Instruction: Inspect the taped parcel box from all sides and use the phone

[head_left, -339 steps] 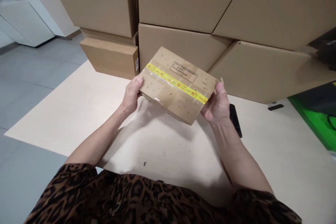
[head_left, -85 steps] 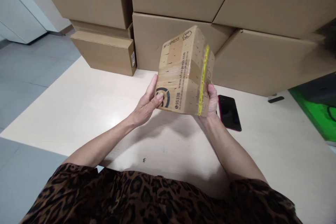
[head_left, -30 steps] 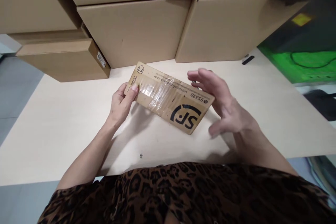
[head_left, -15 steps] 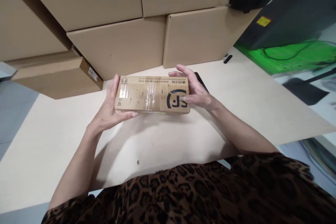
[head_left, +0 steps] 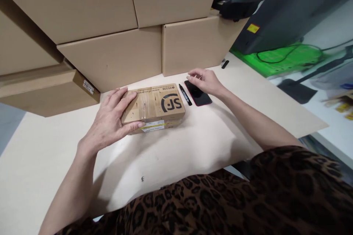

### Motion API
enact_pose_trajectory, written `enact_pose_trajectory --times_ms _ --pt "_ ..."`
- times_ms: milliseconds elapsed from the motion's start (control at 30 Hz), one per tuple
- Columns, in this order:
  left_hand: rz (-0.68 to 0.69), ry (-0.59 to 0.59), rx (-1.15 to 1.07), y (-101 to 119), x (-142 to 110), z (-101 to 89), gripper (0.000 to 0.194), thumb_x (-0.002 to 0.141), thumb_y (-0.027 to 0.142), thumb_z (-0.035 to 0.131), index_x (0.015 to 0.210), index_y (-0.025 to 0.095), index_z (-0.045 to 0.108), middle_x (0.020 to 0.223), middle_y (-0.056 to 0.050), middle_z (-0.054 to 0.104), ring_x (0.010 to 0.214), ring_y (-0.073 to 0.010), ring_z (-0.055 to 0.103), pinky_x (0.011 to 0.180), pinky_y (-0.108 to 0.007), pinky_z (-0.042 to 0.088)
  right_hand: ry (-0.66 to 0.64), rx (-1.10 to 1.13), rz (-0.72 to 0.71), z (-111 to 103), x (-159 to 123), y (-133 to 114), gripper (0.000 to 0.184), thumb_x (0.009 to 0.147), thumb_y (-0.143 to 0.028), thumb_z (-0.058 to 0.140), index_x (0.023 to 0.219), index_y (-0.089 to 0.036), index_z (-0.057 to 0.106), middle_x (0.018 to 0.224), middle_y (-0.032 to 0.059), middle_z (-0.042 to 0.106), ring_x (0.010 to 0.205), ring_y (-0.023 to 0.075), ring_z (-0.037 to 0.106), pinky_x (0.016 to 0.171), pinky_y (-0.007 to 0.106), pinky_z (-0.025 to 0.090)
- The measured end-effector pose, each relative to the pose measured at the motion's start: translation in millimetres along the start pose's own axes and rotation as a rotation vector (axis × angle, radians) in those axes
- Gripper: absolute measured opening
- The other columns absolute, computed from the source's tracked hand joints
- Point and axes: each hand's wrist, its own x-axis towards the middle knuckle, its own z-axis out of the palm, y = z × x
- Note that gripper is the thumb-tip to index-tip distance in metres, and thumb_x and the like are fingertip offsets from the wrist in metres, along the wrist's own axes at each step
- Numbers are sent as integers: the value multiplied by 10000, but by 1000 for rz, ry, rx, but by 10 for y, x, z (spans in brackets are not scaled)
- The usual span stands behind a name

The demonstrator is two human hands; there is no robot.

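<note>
A small brown cardboard box (head_left: pixel 154 104) with black SF print and clear tape rests on the pale table (head_left: pixel 171 154). My left hand (head_left: pixel 113 112) grips its left end, fingers over the top and thumb along the near side, by a white and yellow label (head_left: pixel 153 126). Off to the right, my right hand (head_left: pixel 204 80) hovers with loosely curved fingers apart, holding nothing that I can see. Beneath it lies a black smartphone (head_left: pixel 200 97) with a red edge, partly covered by the hand. A black marker (head_left: pixel 185 94) lies between phone and box.
Large cardboard boxes (head_left: pixel 110 64) are stacked along the back. Another carton (head_left: pixel 49 90) stands at the left. A small black object (head_left: pixel 225 64) lies near the table's far right. Beyond the table are a green surface (head_left: pixel 289 58) with a cable and a dark machine (head_left: pixel 275 11).
The small box has come down and left onto the table. My right hand has let go of it and moved over the phone; the marker and phone have come into view.
</note>
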Motion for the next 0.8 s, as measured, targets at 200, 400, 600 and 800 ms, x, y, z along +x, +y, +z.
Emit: enact_pose_trajectory --times_ms 200,400,600,800 --pt "42 42 7 -16 -45 28 878 949 776 597 1619 224 467 1631 -222 490 1532 -456 442 1250 -696 392 -543 -758 -308 61 -238 82 465 908 -106 534 1328 -196 714 1303 186 705 1003 295 640 768 371 464" --pt "57 61 3 50 -136 35 876 955 711 647 1661 253 406 1648 -215 446 1549 -455 405 1264 -686 370 -681 -849 -477 163 -164 242 365 941 -42 416 1090 -135 736 1258 206 685 1003 288 601 849 400 470" --pt "3 52 8 60 -145 32 880 957 719 636 1660 232 423 1648 -223 445 1541 -454 408 1262 -697 370 -452 -526 -351 176 -100 251 177 898 -87 514 921 -198 649 996 117 692 843 236 597 784 374 489" --pt "-86 20 -19 50 -67 30 912 947 772 595 1627 173 493 1618 -244 483 1498 -462 453 1246 -705 396 347 243 -262 91 -137 -235 275 993 -520 672 950 -249 667 745 -28 579 617 143 548 608 311 485"
